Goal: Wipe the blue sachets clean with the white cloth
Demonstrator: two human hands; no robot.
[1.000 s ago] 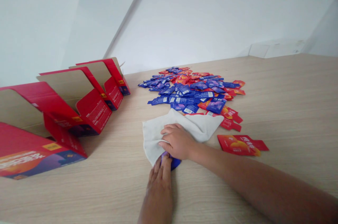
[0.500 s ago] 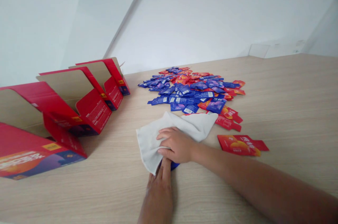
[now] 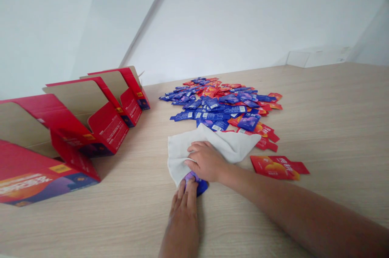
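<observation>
A blue and purple pouch [image 3: 201,186] lies on the table, partly covered by a white cloth [image 3: 179,150]. My left hand [image 3: 183,201] rests on its near end with fingers stretched flat, pressing it down. Just beyond, my right hand [image 3: 206,162] has its fingers bent over the cloth and holds a fold of it. The cloth spreads out on both sides of this hand, and its far edge reaches the pile of pouches. To the right of my right hand lies a single red pouch [image 3: 273,167] with orange fruit printed on it.
A heap of blue and red pouches [image 3: 212,106] covers the table beyond the cloth. At the left, three open red cardboard boxes [image 3: 109,128] stand in a row with their flaps up. A white wall [image 3: 243,18] rises behind the wooden table [image 3: 334,128].
My right hand has slid slightly right and away with the cloth, uncovering more of the blue pouch. My left hand has barely moved; its fingertips now show on the pouch.
</observation>
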